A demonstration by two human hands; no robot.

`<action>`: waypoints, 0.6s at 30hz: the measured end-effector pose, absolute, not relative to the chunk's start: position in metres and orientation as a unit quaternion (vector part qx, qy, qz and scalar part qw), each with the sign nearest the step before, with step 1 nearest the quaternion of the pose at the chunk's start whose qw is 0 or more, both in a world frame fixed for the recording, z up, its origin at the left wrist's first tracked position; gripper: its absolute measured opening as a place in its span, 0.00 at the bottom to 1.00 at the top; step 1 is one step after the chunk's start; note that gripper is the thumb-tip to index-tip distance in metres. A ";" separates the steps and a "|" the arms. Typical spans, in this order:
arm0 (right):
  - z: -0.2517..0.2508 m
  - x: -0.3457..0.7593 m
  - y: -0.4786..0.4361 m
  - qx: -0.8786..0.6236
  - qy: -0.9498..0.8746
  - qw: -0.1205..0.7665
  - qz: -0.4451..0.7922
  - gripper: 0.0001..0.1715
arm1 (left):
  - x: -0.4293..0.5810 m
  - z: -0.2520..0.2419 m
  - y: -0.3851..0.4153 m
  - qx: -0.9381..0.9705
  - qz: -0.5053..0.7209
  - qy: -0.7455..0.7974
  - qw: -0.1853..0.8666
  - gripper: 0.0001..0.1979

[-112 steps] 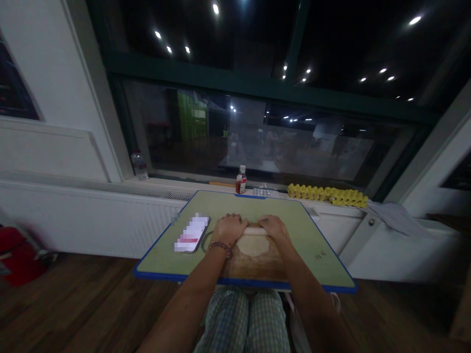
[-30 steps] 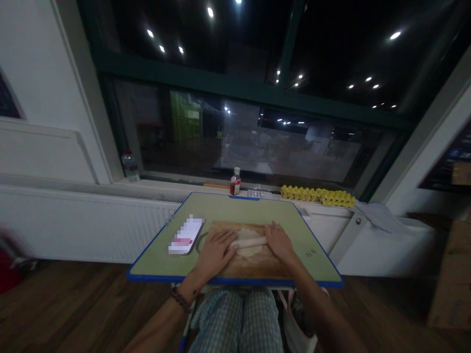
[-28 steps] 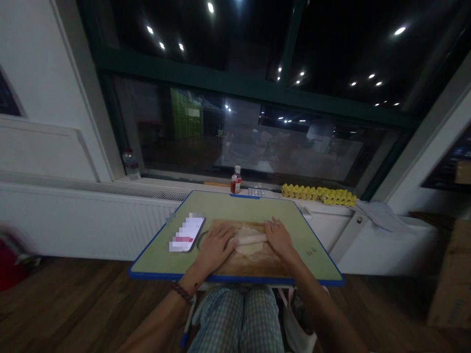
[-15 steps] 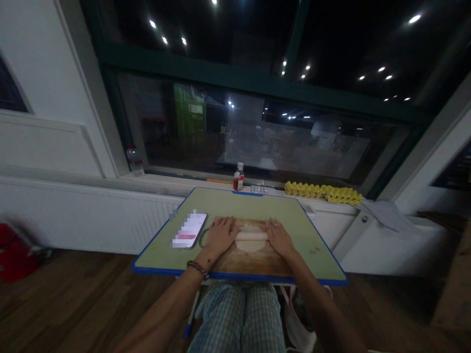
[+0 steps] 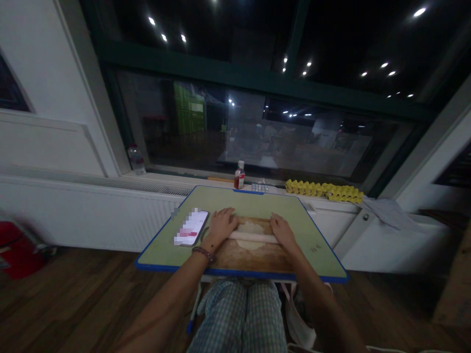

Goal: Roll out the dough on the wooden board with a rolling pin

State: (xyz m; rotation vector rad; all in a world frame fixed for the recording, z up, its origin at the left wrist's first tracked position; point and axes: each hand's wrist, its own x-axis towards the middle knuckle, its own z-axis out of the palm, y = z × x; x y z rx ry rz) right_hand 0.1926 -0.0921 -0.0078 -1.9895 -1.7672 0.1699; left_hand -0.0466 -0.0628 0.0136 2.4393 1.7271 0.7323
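Observation:
A pale rolling pin [image 5: 253, 237] lies across a flat round of dough [image 5: 250, 228] on a wooden board [image 5: 253, 257]. My left hand [image 5: 221, 225] rests flat on the pin's left end, fingers stretched out. My right hand [image 5: 282, 230] lies flat on the right end in the same way. The board sits on a small green table with a blue rim [image 5: 165, 252] over my lap.
A phone [image 5: 192, 228] lies on the table left of the board. On the sill behind stand a small red bottle [image 5: 239, 175], a clear water bottle [image 5: 136, 159] and yellow egg trays [image 5: 326, 191]. A red object [image 5: 18, 247] sits on the floor at left.
The pin has rolled back and forth over the dough under my flat palms; it now lies slightly tilted, a little nearer me than half a second ago. The camera view shifted slightly.

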 end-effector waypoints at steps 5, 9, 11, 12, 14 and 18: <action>-0.012 0.186 -0.097 -0.711 -0.690 0.133 -0.008 0.29 | -0.047 0.001 -0.057 0.819 0.203 0.537 0.021 0.19; -0.022 0.182 -0.119 -0.703 -0.699 0.115 -0.068 0.28 | -0.054 -0.009 -0.075 0.839 0.202 0.505 -0.028 0.21; -0.029 0.179 -0.132 -0.710 -0.686 0.131 -0.091 0.29 | -0.057 -0.012 -0.087 0.841 0.206 0.499 -0.035 0.22; -0.031 0.178 -0.138 -0.710 -0.683 0.139 -0.103 0.29 | -0.059 -0.013 -0.092 0.842 0.213 0.494 -0.038 0.22; -0.036 0.176 -0.147 -0.706 -0.681 0.152 -0.121 0.30 | -0.061 -0.015 -0.101 0.846 0.230 0.479 -0.043 0.23; -0.031 0.174 -0.146 -0.720 -0.670 0.145 -0.109 0.30 | -0.059 -0.014 -0.099 0.845 0.230 0.480 -0.049 0.23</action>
